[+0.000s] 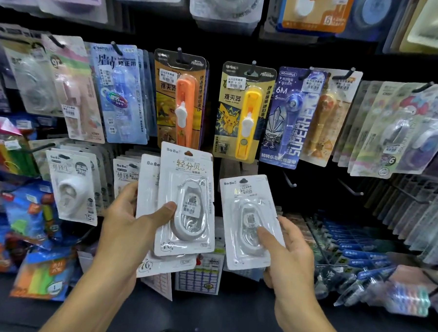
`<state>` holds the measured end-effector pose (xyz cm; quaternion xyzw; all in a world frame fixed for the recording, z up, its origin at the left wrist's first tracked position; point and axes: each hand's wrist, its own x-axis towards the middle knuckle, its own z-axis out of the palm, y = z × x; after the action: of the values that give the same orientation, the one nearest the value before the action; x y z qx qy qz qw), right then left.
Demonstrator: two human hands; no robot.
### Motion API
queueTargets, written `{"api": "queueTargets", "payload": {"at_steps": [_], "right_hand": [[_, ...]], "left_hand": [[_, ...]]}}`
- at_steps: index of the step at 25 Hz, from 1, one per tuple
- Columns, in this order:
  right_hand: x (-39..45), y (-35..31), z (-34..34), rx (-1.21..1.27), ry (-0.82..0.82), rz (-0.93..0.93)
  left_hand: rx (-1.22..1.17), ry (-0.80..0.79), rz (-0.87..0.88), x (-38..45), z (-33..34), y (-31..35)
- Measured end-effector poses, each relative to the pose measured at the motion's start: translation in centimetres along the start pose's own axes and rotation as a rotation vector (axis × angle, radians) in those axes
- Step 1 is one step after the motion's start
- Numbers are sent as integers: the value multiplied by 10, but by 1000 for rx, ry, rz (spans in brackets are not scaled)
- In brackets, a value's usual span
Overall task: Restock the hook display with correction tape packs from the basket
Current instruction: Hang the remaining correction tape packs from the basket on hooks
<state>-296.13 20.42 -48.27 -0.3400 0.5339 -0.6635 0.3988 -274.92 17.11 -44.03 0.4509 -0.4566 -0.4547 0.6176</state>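
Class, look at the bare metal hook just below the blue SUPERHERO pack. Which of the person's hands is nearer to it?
The right hand. It grips a single white pack just below-left of the bare hook. The left hand holds several packs farther left.

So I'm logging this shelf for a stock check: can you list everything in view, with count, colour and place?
BoBo correction tape packs in left hand: at least two, white, fanned, centre.
BoBo pack in right hand: one, white, right of centre.
Hanging BoBo packs: several, white, lower left hooks.
Orange clip pusher pack: front one of a row, orange tool, middle row.
Yellow clip pusher pack: front one of a row, yellow tool, beside the orange one.
Blue 6M tape pen pack: one visible, blue, right of the yellow one.
Bare hooks: at least two, dark, lower right.
Blue-labelled packs: many, stacked lower right.
Left hand: grips the fanned packs.
Right hand: holds the single pack.
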Motion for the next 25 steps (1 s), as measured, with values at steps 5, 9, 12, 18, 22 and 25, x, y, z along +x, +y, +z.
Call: {"api": "queueTargets", "payload": {"at_steps": [5, 9, 12, 18, 22, 25], "right_hand": [[-5, 10, 7, -20, -293, 137], [-2, 3, 8, 50, -356, 95], [7, -10, -6, 4, -267, 54], [5, -12, -7, -365, -48, -245], [2, 0, 0, -83, -22, -2], [1, 5, 2, -100, -271, 125]], "left_hand": [[39, -133, -46, -4, 13, -13], [47, -285, -106, -10, 23, -23], [48, -177, -70, -3, 19, -21], [-34, -52, -55, 7, 12, -18], [-26, -37, -45, 6, 17, -19], [-60, -53, -63, 7, 21, -22]]}}
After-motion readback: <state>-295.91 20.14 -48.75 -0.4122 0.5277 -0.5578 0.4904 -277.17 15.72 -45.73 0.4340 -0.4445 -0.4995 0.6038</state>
